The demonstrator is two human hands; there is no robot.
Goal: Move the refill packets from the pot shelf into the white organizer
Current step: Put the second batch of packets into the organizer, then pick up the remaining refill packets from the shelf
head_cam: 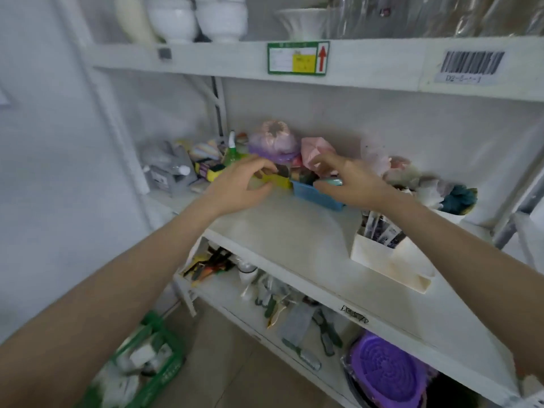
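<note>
Left hand [240, 184] fingers curl around a flat yellow packet [275, 180]; right hand [348, 182] pinches a pale teal object [332, 181] over the small blue plastic basket [316, 197]. White plastic organizer [388, 260], dark packets [382, 231] upright inside, sits near the right forearm on the white shelf board [294, 240]. White pots [197, 17] above; green crate [153, 360] on tan floor.

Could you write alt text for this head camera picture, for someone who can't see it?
Seen from above, a person's left hand and right hand reach to a blue basket among clutter at the back of a white shelf. A white organizer holding packets sits to the right.
</note>
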